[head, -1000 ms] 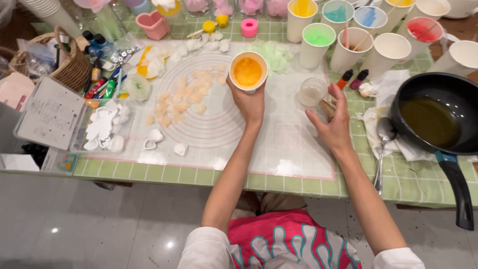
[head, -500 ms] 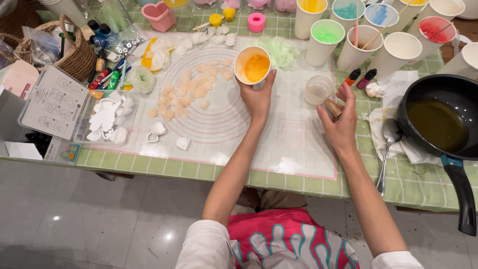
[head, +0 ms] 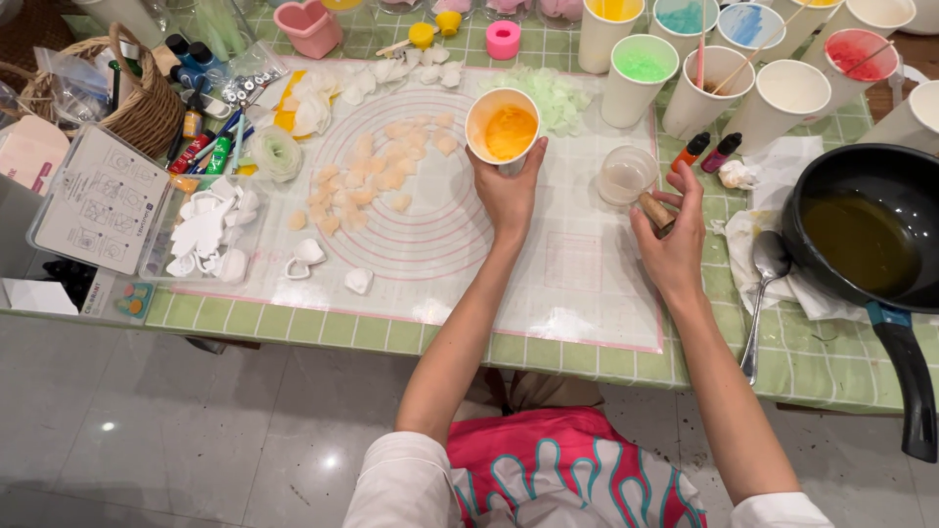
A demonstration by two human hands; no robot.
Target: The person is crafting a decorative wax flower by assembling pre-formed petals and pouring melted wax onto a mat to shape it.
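The left hand (head: 507,191) has its fingers wrapped around the upright paper cup of orange liquid (head: 502,128) mid-surface, keeping it level, while the right hand (head: 675,240) pinches a small brown bottle (head: 654,208) beside the clear cup (head: 626,174).

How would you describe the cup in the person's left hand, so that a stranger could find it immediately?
Start at the large translucent baking mat with pink circles that covers the green tiled table. At the upper right edge of those circles, the left hand grips a white paper cup from below. Unlike the row of cups behind it, it stands alone on the mat and holds orange liquid.
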